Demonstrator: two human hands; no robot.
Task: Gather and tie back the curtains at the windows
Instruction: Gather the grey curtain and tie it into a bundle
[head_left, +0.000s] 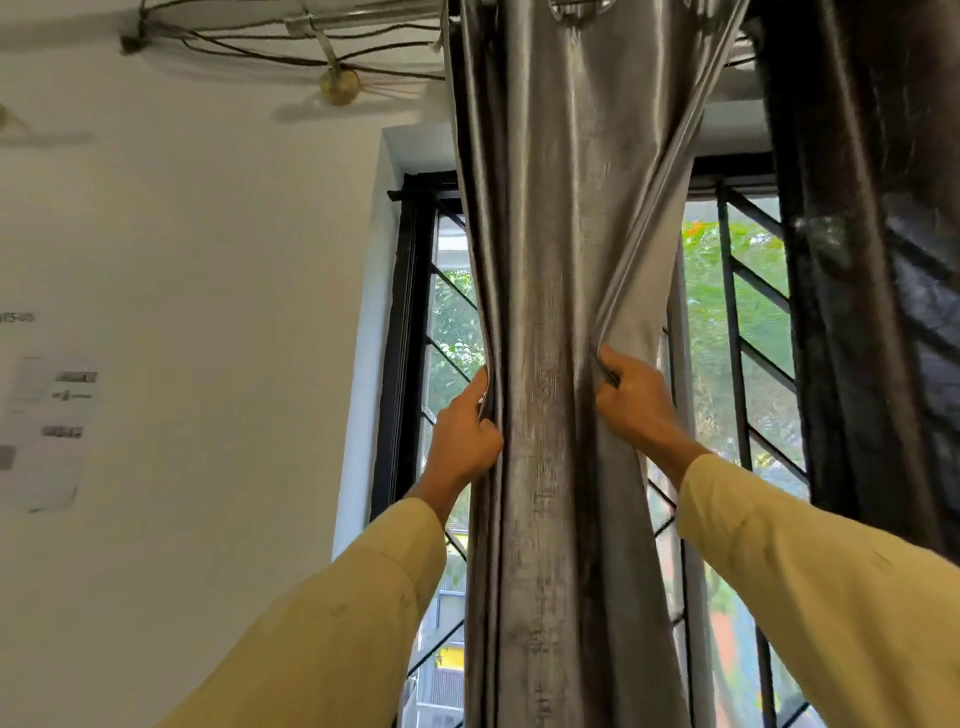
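Note:
A shiny grey curtain (556, 322) hangs from the rod at the top and is bunched into a narrow column in front of the window (711, 291). My left hand (465, 431) grips the curtain's left edge at about mid height. My right hand (636, 400) is closed on the right edge, pulling a fold inward at the same height. Both arms wear pale yellow sleeves. A second, darker curtain (878, 312) hangs at the far right, untouched.
The window has a black frame (405, 338) and a diagonal metal grille (763, 322), with trees outside. A white wall (208, 312) with a paper sheet (47, 431) is to the left. Wires and a round fitting (338, 85) run near the ceiling.

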